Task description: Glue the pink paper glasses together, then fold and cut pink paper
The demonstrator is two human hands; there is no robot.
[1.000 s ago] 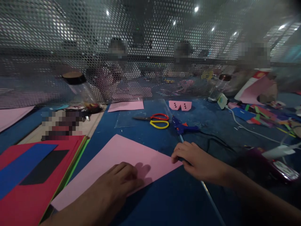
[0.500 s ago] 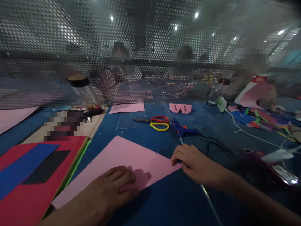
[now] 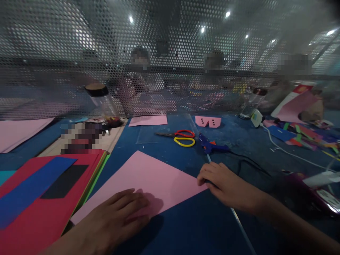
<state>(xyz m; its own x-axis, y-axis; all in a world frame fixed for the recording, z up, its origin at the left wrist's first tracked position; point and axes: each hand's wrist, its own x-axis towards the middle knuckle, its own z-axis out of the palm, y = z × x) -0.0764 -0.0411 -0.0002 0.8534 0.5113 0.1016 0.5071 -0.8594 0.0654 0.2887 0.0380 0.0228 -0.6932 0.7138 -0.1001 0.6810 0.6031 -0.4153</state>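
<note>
**Sheet held at two points, askew on the worktop**

My left hand lies flat with the fingers loosely spread, pressing on the near part of the pink sheet. My right hand is curled, fingertips down at the sheet's right corner. I cannot tell whether it pinches the corner or only pins it. It also lies over a thin pale strip that runs across the blue worktop.

As I see it, the risk is a crease or a skid. If one hand pushes while the other holds, the paper could buckle between them. The strip under my right hand could also roll and drag the corner with it. The glue gun and its cord sit just beyond my knuckles, close enough to snag.

The sheet lies flat but turned, one corner pointing away toward the scissors. Its long axis seems to run from near-left, by the red card stack, away and rightward.
</note>
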